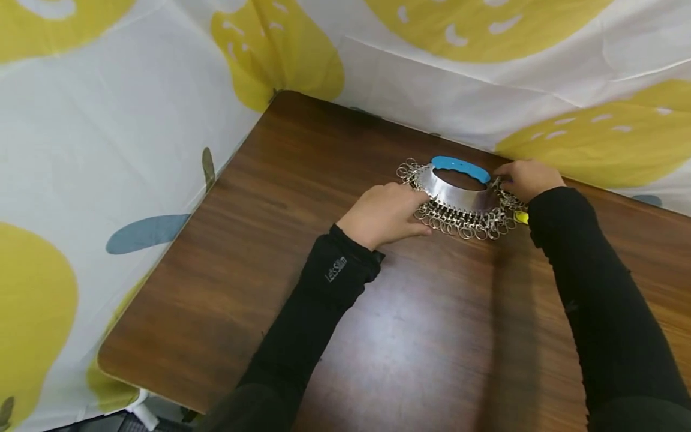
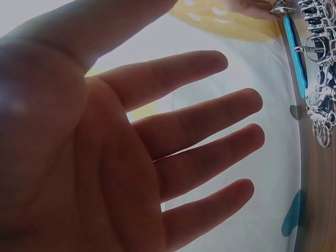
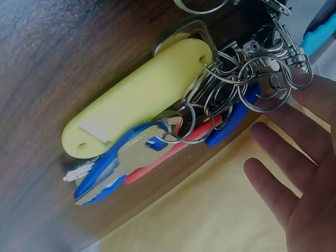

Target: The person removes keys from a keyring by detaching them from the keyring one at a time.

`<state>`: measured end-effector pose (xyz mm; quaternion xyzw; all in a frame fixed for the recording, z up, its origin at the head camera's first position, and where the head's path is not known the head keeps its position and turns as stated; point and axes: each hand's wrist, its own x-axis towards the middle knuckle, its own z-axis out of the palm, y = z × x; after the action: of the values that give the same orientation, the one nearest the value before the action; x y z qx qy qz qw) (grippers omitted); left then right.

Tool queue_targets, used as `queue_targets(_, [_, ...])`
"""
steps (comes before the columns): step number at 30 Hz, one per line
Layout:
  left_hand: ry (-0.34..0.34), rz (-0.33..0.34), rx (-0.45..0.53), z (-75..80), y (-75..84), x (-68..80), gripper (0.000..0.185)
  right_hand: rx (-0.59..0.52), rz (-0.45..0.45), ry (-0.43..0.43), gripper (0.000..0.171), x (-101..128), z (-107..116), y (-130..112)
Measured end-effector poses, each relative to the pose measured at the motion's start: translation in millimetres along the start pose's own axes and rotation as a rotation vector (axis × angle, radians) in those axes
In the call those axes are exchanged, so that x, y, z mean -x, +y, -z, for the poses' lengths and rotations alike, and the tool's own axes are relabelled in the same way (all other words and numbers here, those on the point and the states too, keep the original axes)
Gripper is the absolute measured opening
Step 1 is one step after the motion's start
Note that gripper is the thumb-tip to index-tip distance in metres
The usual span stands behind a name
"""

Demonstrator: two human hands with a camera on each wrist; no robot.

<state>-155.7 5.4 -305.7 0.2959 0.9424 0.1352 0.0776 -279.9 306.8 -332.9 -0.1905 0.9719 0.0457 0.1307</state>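
A curved metal key carrier [image 1: 459, 197] with a blue grip [image 1: 460, 168] lies on the table, fringed with several snap clasps and split rings. My left hand [image 1: 385, 216] is at its left end, fingers straight and spread in the left wrist view, palm bare. My right hand [image 1: 531, 178] is at the right end; in the right wrist view its extended fingers [image 3: 283, 149] reach the rings, which partly cover the tips. From those rings hang a yellow key tag [image 3: 126, 102], a key with a blue head [image 3: 118, 160] and a red tag or key [image 3: 173, 155].
The brown wooden table [image 1: 259, 210] has a rounded far-left corner. A white curtain [image 1: 135, 120] with yellow and blue print stands along its left and far edges. Both forearms wear black sleeves [image 1: 324, 288].
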Motion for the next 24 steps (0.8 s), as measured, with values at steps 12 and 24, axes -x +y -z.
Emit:
queue_targets(12, [-0.049, -0.014, 0.011, -1.5, 8.3, -0.6, 0.046, -0.023, 0.018, 0.067, 0.02, 15.8, -11.8, 7.6])
queue_targets(24, [-0.048, -0.022, 0.01, -5.3, 5.7, -3.8, 0.047, -0.053, 0.061, 0.019, 0.021, 40.6, -17.9, -1.2])
